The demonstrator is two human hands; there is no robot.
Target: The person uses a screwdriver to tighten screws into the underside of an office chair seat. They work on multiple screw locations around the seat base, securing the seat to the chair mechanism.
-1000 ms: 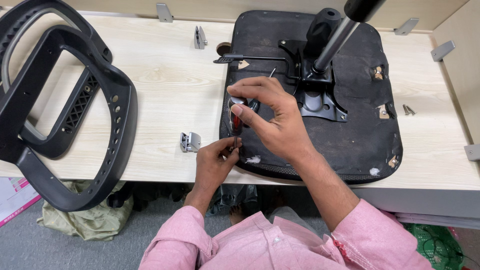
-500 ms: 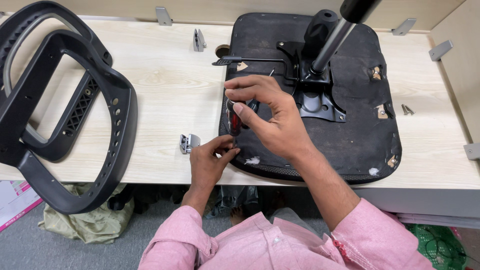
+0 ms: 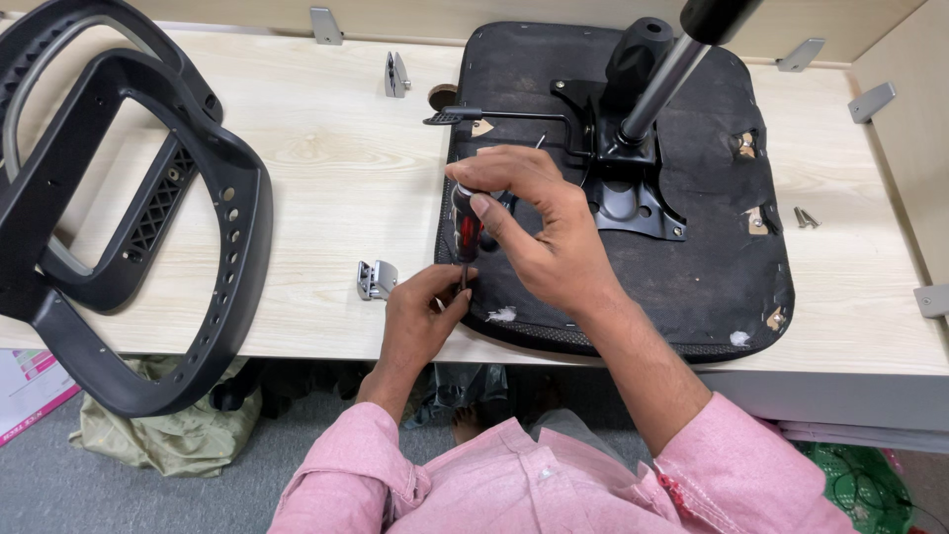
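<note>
An upturned black office chair seat [image 3: 692, 257] lies on the light wooden table [image 3: 326, 168], its metal mechanism and gas lift column [image 3: 652, 89] pointing up. My right hand [image 3: 539, 222] grips a red and black screwdriver [image 3: 465, 229], held upright at the seat's front left corner. My left hand [image 3: 420, 316] pinches the screwdriver's tip against the seat edge; any screw there is hidden by the fingers.
Two black chair armrest frames [image 3: 129, 227] lie on the table's left part. A small metal bracket [image 3: 376, 279] sits near my left hand, another [image 3: 396, 74] farther back. Loose screws [image 3: 806, 218] lie right of the seat. A wooden side panel [image 3: 905, 148] stands at right.
My right hand has shifted its fingers around the screwdriver handle. My left hand stays pinched at the tip. The seat has not moved.
</note>
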